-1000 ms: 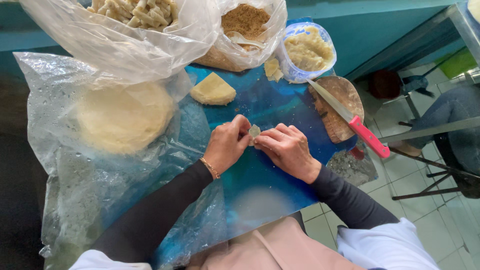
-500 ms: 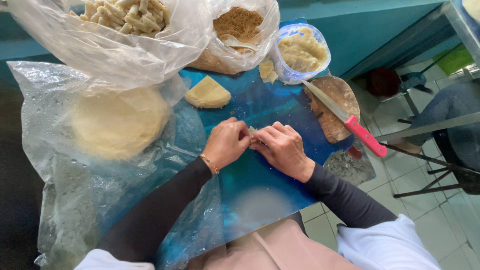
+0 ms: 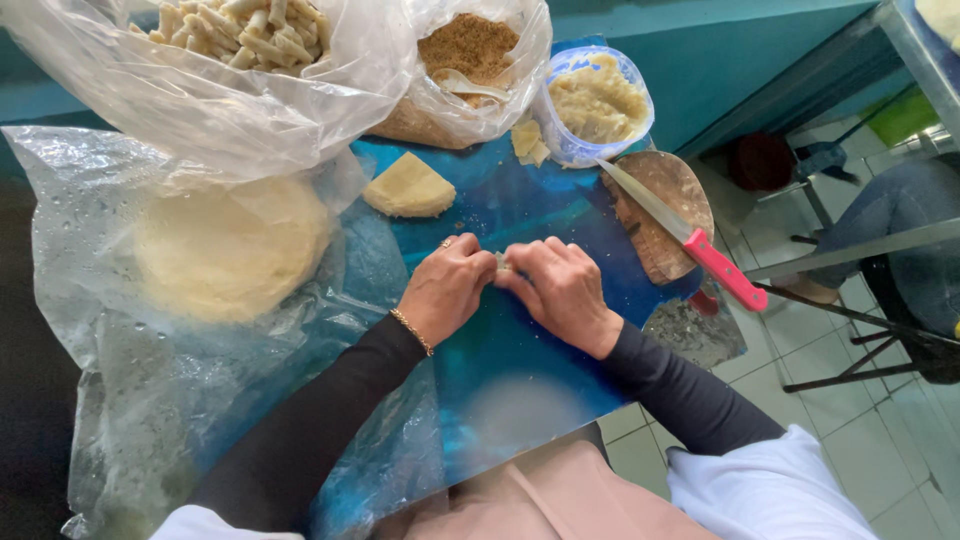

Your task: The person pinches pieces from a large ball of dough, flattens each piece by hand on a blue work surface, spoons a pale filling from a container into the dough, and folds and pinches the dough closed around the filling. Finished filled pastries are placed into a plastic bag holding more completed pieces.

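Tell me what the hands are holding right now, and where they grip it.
Left hand and right hand pinch a small pale piece of dough between their fingertips, one at each end; most of it is hidden.

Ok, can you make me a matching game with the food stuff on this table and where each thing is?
Things:
1. knife
2. dough disc
3. dough wedge
4. small dough piece

Places:
A. between the fingers of the left hand and right hand
B. lying across the round wooden board
C. bare on the blue table, beyond the hands
D. under clear plastic sheet, far left

Pairs: 1-B, 2-D, 3-C, 4-A
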Demonstrator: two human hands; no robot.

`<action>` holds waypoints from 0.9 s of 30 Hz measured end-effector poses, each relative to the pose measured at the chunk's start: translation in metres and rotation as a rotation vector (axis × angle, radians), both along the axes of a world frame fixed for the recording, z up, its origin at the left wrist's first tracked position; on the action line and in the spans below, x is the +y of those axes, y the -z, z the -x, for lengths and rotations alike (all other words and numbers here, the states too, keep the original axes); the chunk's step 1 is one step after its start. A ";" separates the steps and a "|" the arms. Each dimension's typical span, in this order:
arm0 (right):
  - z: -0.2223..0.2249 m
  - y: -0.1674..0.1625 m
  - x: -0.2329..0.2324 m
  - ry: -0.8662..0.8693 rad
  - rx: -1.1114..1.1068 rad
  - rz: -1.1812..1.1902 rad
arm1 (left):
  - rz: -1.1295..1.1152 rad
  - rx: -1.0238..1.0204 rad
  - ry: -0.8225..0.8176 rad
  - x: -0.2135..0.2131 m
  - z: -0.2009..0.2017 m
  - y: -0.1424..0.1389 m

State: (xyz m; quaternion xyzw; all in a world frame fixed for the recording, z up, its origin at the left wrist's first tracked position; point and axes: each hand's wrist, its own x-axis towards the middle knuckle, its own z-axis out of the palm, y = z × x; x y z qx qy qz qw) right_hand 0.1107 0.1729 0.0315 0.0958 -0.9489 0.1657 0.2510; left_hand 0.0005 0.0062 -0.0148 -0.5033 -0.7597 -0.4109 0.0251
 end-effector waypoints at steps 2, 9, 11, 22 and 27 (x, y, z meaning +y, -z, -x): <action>-0.001 -0.002 -0.002 -0.028 -0.017 -0.044 | -0.001 -0.029 0.001 0.002 0.002 0.000; 0.006 -0.001 0.003 0.010 -0.008 -0.064 | -0.043 -0.206 0.092 -0.009 0.010 -0.007; 0.004 0.000 0.002 0.020 0.012 -0.173 | -0.059 -0.128 0.127 -0.010 0.012 -0.006; 0.009 -0.010 -0.005 0.031 0.094 -0.448 | -0.270 -0.282 -0.153 0.004 0.015 0.001; 0.045 -0.014 0.017 0.091 -0.147 -0.261 | -0.286 -0.260 -0.193 0.007 0.016 0.003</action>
